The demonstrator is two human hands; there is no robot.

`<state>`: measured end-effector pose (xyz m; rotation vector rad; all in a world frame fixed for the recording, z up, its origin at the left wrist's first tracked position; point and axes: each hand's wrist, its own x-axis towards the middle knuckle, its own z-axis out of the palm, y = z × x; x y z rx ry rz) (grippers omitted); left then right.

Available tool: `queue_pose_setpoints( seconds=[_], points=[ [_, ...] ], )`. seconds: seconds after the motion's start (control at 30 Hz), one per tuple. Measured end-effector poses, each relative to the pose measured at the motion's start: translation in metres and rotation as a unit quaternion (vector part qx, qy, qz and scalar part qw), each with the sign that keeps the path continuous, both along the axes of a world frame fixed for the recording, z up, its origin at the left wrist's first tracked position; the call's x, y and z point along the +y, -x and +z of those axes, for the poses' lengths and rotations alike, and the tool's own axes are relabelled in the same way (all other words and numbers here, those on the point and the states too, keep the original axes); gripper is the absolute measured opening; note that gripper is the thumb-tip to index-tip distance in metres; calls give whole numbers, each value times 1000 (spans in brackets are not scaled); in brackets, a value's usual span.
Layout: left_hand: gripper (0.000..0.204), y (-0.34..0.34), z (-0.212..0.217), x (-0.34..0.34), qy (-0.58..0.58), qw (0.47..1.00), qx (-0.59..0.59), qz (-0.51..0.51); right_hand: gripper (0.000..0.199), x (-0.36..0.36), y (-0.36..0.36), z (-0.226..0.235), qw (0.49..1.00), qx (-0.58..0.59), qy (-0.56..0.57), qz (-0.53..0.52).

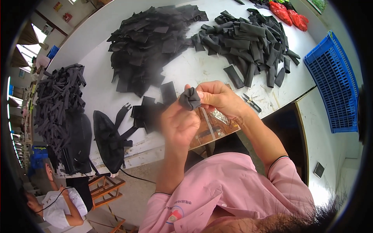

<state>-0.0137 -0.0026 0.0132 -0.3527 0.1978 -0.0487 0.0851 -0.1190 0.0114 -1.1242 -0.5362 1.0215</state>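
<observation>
Both of my hands meet above the near edge of the white table, at a small bunched black fabric piece (190, 99). My right hand (218, 97) pinches its right side between thumb and fingers. Against its lower left, my left hand (180, 123) grips it; some of those fingers are hidden by the cloth. A folded opening or crease shows on the piece's upper face. Just left of my left hand lie several flat black fabric pieces (147, 113), and one more black rectangle (168, 93) lies beyond it.
Flat black pieces form a big pile (147, 46); black fabric tubes (248, 39) are heaped at far right. Black strips (60, 105) and a black pouch with straps (108, 141) lie left. Small snips (252, 103) rest right, near a blue crate (334, 83). Another person (64, 206) works lower left.
</observation>
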Motion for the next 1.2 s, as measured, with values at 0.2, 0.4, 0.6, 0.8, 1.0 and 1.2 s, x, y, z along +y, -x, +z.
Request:
queue_pose_setpoints(
  seconds=[0.2, 0.4, 0.6, 0.8, 1.0, 1.2],
  points=[
    [25, 12, -52, -7, -246, 969, -18, 0, 28, -18, 9, -51, 996, 80, -11, 32],
    [29, 16, -10, -22, -494, 862, 2, 112, 28, -6, -2, -14, 997, -47, -53, 40],
    [30, 26, -58, -13, -404, 915, -2, 27, 26, -12, 0, -51, 997, -41, 6, 66],
    [27, 9, -37, -9, -811, 545, 47, 207, 32, -16, -1, -38, 996, -63, 52, 34],
    [6, 11, -5, -19, -710, 647, -5, 278, 39, -27, 18, 5, 787, -601, 49, -133],
    [9, 18, -49, -17, -673, 702, 37, 230, 25, -24, 18, -25, 734, -665, 115, -81]
  ],
)
